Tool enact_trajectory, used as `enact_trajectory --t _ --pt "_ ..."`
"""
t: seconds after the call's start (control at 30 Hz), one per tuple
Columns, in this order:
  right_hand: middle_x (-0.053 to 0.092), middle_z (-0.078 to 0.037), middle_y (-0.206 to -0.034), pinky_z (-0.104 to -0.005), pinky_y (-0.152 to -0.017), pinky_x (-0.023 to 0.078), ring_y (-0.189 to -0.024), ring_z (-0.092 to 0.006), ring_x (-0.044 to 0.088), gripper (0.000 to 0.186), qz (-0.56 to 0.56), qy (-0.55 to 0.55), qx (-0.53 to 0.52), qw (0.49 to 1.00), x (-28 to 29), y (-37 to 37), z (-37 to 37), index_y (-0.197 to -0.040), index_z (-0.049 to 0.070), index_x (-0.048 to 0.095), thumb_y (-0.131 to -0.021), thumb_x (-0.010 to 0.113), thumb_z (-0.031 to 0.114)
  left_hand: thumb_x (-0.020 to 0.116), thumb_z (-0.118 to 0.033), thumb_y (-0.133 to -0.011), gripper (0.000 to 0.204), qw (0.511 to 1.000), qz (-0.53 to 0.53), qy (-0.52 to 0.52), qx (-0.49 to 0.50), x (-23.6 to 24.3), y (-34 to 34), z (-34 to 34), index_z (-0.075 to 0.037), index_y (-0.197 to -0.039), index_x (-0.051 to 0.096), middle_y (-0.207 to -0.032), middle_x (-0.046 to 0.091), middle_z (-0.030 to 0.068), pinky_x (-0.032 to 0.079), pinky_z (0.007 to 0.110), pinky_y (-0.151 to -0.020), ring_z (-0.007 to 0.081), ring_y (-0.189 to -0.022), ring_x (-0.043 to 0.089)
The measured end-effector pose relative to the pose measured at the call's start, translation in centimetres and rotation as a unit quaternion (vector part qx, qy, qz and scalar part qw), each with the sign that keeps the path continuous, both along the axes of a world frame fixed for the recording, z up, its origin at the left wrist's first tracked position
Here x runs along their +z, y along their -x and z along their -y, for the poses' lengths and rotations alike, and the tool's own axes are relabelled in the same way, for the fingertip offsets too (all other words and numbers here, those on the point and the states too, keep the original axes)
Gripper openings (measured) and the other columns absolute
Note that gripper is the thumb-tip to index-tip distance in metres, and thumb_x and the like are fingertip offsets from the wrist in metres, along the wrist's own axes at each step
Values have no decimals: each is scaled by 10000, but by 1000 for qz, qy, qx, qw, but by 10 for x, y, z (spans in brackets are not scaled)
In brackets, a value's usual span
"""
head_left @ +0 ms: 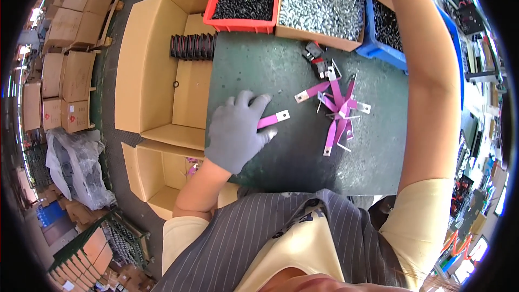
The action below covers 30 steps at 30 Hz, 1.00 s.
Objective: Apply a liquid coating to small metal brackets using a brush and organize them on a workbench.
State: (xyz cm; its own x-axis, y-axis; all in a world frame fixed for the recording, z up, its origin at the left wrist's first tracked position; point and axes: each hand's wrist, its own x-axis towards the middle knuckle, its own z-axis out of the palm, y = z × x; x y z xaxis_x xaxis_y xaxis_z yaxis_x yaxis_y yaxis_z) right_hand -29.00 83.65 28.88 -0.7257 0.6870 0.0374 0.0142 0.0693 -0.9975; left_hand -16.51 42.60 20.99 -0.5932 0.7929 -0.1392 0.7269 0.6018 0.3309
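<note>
Grip of left hand [236, 131] — thumb spread, fingers curled — holds a purple metal strip [268, 120].

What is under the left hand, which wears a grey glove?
A flat purple strip with a holed silver end sticks out from under the grey-gloved left hand. The hand covers its other end and anything else beneath, so the grip cannot be seen.

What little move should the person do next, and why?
Probably bring the right hand, which is out of view, toward the purple strip: the left hand holds it, while the right arm stretches forward by the blue bin.
</note>
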Motion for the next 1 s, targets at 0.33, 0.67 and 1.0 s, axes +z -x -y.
enact_trajectory --t 0.33,0.67,1.0 --pt "566 -95 -810 -255 -578 435 -693 -186 545 342 -236 67 135 960 -27 -248 98 -1117 23 508 -868 469 255 539 -90 -818 320 884 362 -289 65 -23 6 -3 -55 -1135 508 -848 592 63 463 296 -584 152 -617 584" --pt "418 -7 -488 -221 -456 279 -417 -94 349 353 -184 206 37 960 -87 -361 206 -943 7 498 -861 486 350 632 -187 -734 418 987 -96 -125 -10 -16 1 17 -155 -1139 533 -1091 548 51 430 386 -823 202 -950 560" --pt "496 -60 -585 -219 -435 335 -474 -108 464 354 -126 40 54 990 -66 -383 253 -785 24 521 -787 585 372 533 -195 -880 170 921 159 -330 -130 -19 -30 1 -40 -925 587 -827 588 45 458 260 -696 118 -762 562"
